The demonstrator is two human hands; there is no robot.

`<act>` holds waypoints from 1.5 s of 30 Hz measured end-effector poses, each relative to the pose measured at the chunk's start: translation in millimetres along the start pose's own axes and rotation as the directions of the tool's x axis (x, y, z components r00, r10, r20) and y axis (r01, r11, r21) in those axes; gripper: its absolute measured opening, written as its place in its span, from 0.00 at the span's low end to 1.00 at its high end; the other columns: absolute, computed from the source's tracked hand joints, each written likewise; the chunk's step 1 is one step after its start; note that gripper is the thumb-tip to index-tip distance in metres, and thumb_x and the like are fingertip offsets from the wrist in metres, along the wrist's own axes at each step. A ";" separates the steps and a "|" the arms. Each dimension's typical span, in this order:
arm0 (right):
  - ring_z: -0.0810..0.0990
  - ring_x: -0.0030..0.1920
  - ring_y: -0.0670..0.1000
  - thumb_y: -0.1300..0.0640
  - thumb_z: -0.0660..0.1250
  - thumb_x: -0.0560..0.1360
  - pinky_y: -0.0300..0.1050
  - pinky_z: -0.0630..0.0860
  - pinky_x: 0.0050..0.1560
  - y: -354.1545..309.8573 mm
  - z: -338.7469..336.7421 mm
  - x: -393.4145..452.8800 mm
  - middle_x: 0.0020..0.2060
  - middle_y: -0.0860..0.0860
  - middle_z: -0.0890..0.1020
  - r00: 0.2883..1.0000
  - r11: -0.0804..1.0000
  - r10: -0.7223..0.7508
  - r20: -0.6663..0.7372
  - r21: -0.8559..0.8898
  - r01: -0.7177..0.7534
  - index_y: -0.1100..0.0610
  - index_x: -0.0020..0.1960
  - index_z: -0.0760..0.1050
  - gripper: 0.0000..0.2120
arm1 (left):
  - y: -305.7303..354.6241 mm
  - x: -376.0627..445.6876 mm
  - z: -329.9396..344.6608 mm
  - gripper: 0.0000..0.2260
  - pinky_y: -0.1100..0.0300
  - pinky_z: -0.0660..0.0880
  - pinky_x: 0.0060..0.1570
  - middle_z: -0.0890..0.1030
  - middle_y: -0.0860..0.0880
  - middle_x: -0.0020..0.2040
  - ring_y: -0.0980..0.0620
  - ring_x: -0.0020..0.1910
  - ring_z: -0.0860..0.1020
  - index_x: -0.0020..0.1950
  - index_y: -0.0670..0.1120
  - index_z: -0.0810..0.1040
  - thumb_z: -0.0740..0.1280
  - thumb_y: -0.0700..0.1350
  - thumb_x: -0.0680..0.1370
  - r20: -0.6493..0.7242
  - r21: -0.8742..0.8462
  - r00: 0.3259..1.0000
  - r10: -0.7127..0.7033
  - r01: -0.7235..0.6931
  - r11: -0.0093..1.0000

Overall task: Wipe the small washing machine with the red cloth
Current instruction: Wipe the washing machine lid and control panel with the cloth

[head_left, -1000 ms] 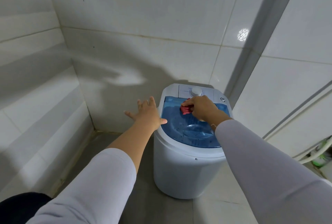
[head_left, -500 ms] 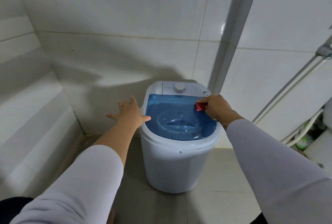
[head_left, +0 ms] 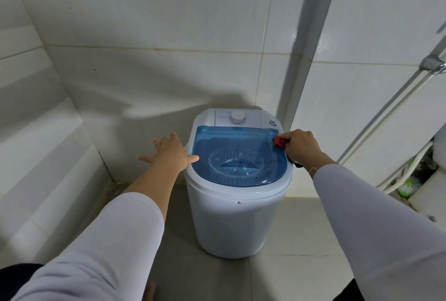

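Observation:
A small white washing machine (head_left: 237,223) stands on the tiled floor against the back wall. Its see-through blue lid (head_left: 237,155) is closed, with a white dial (head_left: 238,117) behind it. My right hand (head_left: 303,147) grips the red cloth (head_left: 280,141) at the lid's right edge; most of the cloth is hidden under the fingers. My left hand (head_left: 169,152) is spread flat with straight fingers at the machine's left rim, its thumb touching the lid's edge.
Pale tiled walls close in on the left and behind. A grey vertical pipe (head_left: 311,42) runs up behind the machine's right side. A chrome fitting with hoses (head_left: 432,64) hangs at the right, above green and white items (head_left: 407,183) on the floor.
My right hand has slid the red cloth from the lid's middle rear to its right edge. My left hand has stayed at the left rim. The camera has shifted slightly.

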State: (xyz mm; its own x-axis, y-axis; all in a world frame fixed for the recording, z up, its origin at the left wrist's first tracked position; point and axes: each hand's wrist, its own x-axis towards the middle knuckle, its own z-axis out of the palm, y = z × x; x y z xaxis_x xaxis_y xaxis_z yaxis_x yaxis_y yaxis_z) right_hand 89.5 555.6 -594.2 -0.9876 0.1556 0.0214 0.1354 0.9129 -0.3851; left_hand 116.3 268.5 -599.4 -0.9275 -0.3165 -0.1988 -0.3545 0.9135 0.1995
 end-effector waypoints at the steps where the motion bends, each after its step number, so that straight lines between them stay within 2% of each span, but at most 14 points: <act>1: 0.80 0.44 0.59 0.60 0.60 0.76 0.53 0.82 0.45 1.1 -0.9 0.1 0.50 0.58 0.81 1.000 1.000 0.006 0.008 -0.009 -0.006 0.55 0.58 0.79 0.14 | 0.2 0.6 -0.3 0.47 0.28 0.52 0.68 0.50 0.44 0.79 0.42 0.78 0.47 0.79 0.47 0.42 0.66 0.64 0.73 -0.001 0.003 1.000 -0.001 0.001 1.000; 5: 0.79 0.45 0.56 0.55 0.62 0.78 0.47 0.78 0.45 -4.8 -9.7 0.7 0.51 0.56 0.82 0.999 0.997 -0.033 0.019 -0.069 0.034 0.53 0.58 0.80 0.12 | 2.4 1.1 -0.8 0.47 0.28 0.52 0.67 0.50 0.44 0.79 0.42 0.78 0.47 0.79 0.47 0.42 0.67 0.64 0.72 -0.004 0.015 1.000 0.006 -0.006 1.000; 8: 0.79 0.54 0.59 0.63 0.62 0.77 0.51 0.77 0.57 -25.1 -19.5 4.0 0.57 0.57 0.80 0.993 0.982 -0.121 -0.009 -0.150 0.118 0.51 0.64 0.76 0.18 | 2.3 0.2 -2.1 0.48 0.28 0.52 0.67 0.50 0.43 0.79 0.42 0.78 0.47 0.79 0.46 0.42 0.67 0.64 0.72 -0.004 0.008 1.000 0.009 -0.009 1.000; 10: 0.77 0.58 0.59 0.66 0.62 0.76 0.52 0.75 0.61 -46.4 -25.8 5.8 0.60 0.57 0.79 0.980 0.973 -0.197 -0.021 -0.125 0.193 0.53 0.66 0.74 0.21 | 0.9 1.3 -3.9 0.48 0.28 0.51 0.67 0.50 0.44 0.79 0.42 0.78 0.47 0.79 0.46 0.42 0.68 0.64 0.72 0.003 -0.008 1.000 0.015 -0.015 1.000; 16: 0.78 0.54 0.59 0.68 0.61 0.74 0.52 0.78 0.53 -119.0 -20.6 7.2 0.57 0.59 0.78 0.921 0.919 -0.390 0.007 -0.052 0.390 0.52 0.63 0.72 0.20 | -5.3 7.1 -2.0 0.50 0.30 0.53 0.69 0.50 0.44 0.79 0.41 0.78 0.47 0.79 0.47 0.42 0.70 0.64 0.70 0.052 -0.111 0.998 0.043 -0.038 0.993; 20: 0.77 0.57 0.57 0.69 0.60 0.74 0.51 0.76 0.57 -153.2 1.2 2.3 0.59 0.56 0.79 0.864 0.866 -0.497 0.079 -0.025 0.500 0.54 0.62 0.74 0.20 | -16.1 17.8 6.9 0.54 0.35 0.57 0.71 0.53 0.43 0.79 0.40 0.78 0.50 0.79 0.46 0.43 0.72 0.65 0.66 0.086 -0.205 0.995 0.055 -0.036 0.978; 23: 0.77 0.58 0.56 0.70 0.60 0.73 0.47 0.75 0.58 -166.5 21.8 1.9 0.59 0.54 0.79 0.817 0.822 -0.556 0.155 -0.048 0.568 0.51 0.62 0.76 0.22 | -19.5 21.2 8.2 0.55 0.36 0.57 0.70 0.54 0.42 0.78 0.40 0.77 0.49 0.79 0.45 0.43 0.72 0.67 0.65 0.096 -0.219 0.993 0.062 -0.040 0.975; 25: 0.76 0.60 0.55 0.69 0.59 0.75 0.45 0.73 0.57 -172.1 32.0 1.5 0.61 0.53 0.78 0.795 0.796 -0.570 0.209 -0.099 0.597 0.49 0.64 0.75 0.23 | -19.1 19.7 5.6 0.55 0.33 0.55 0.70 0.53 0.43 0.78 0.41 0.78 0.49 0.79 0.46 0.43 0.71 0.67 0.66 0.103 -0.201 0.992 0.069 -0.048 0.978; 29: 0.74 0.63 0.56 0.67 0.59 0.77 0.49 0.72 0.63 -178.1 45.6 0.4 0.64 0.52 0.77 0.766 0.761 -0.573 0.292 -0.158 0.629 0.49 0.67 0.73 0.23 | -18.8 13.7 -0.9 0.53 0.29 0.52 0.68 0.51 0.46 0.79 0.43 0.78 0.47 0.79 0.46 0.41 0.70 0.66 0.68 0.131 -0.198 0.989 0.068 -0.041 0.979; 32: 0.74 0.63 0.55 0.68 0.61 0.76 0.47 0.71 0.65 -179.8 53.2 -2.4 0.64 0.51 0.77 0.743 0.739 -0.574 0.344 -0.173 0.651 0.49 0.66 0.74 0.23 | -20.1 13.6 -3.0 0.53 0.28 0.52 0.68 0.52 0.46 0.79 0.43 0.78 0.47 0.79 0.47 0.41 0.71 0.66 0.68 0.146 -0.205 0.987 0.064 -0.033 0.978; 37: 0.74 0.63 0.55 0.68 0.62 0.75 0.48 0.71 0.66 -180.6 53.8 -3.8 0.63 0.52 0.78 0.720 0.710 -0.588 0.368 -0.192 0.678 0.49 0.66 0.74 0.24 | -20.1 14.2 -3.2 0.54 0.28 0.53 0.68 0.52 0.45 0.79 0.43 0.78 0.48 0.79 0.47 0.42 0.71 0.66 0.67 0.156 -0.191 0.986 0.057 -0.026 0.981; 45: 0.73 0.64 0.56 0.67 0.61 0.76 0.48 0.70 0.67 -181.9 49.1 -8.1 0.64 0.53 0.77 0.708 0.678 -0.585 0.395 -0.241 0.694 0.50 0.67 0.74 0.22 | -19.8 10.3 -2.6 0.53 0.27 0.50 0.68 0.49 0.44 0.79 0.42 0.78 0.45 0.79 0.47 0.40 0.70 0.66 0.68 0.141 -0.194 0.988 0.066 -0.037 0.980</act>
State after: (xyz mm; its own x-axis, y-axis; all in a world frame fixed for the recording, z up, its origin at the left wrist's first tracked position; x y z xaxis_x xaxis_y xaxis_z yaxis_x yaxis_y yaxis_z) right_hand 68.9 369.8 -569.6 -0.8102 -0.5729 -0.1238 -0.5748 0.8180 -0.0236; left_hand 113.5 246.4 -602.9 -0.9229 -0.2168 -0.3183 -0.3357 0.8579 0.3889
